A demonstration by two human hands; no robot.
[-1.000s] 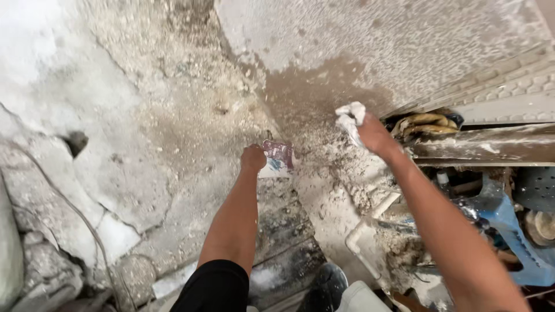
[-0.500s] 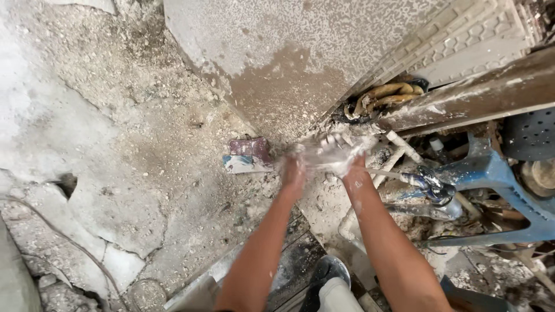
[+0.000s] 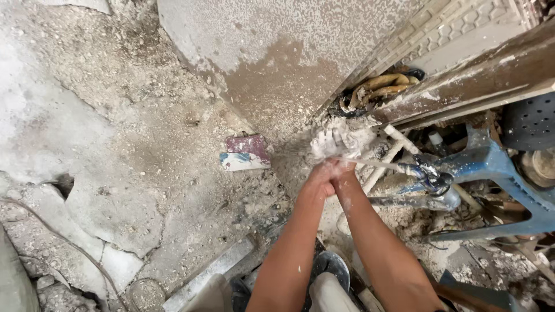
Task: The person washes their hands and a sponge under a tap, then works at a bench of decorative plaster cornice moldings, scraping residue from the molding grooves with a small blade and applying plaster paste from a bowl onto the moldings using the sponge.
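Rough, damp-stained wall [image 3: 277, 75] above a cracked, dusty rubble-strewn floor [image 3: 115, 173].

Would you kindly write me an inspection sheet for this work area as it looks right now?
Surface: rough concrete floor, dusty and cracked, with a wet patch near the wall.
Job's things: a tap sends a thin stream of water onto a whitish crumpled rag.
Clutter: a small maroon and white block lies on the floor; rubble and broken slabs at lower left; blue metal frame on the right.
Hands: left hand and right hand pressed together under the stream, gripping the rag.
Cables: a thin wire crosses the rubble; yellowish hose coiled at the wall.
Surroundings: plastered wall, dirty wooden plank.
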